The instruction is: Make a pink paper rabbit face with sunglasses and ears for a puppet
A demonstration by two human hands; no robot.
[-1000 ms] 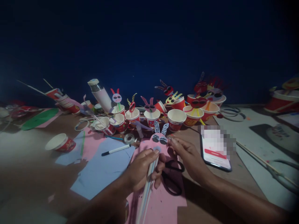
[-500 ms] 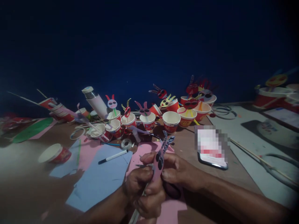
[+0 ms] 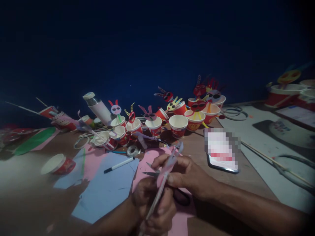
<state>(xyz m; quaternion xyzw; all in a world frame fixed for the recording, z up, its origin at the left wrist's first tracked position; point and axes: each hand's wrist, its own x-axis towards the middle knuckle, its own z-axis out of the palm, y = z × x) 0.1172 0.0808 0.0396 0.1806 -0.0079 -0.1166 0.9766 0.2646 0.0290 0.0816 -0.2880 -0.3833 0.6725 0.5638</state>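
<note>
Low in the middle, my left hand (image 3: pixel 166 209) is closed around the pale stick (image 3: pixel 155 202) of a pink paper rabbit puppet (image 3: pixel 164 175). My right hand (image 3: pixel 187 172) pinches the puppet's paper head between thumb and fingers, just below its ears. The back of the head now faces me, so the dark eyes are out of sight. Beneath my hands, scissors (image 3: pixel 182 198) lie on a pink paper sheet (image 3: pixel 180 223), their blades pointing left and partly covered by my fingers.
Behind stand several red paper cups (image 3: pixel 178 127), some holding paper-faced puppets. Blue paper (image 3: pixel 105 193) lies left with a marker (image 3: pixel 119 165) on it; a tape roll (image 3: pixel 133 150) is near. One cup (image 3: pixel 59 164) rests on its side. At right are a phone (image 3: pixel 221 150) and a thin stick (image 3: pixel 261 155).
The puppet has been turned over: its eyes faced me before, and now its back and the stick show. My right hand has shifted its grip on the head.
</note>
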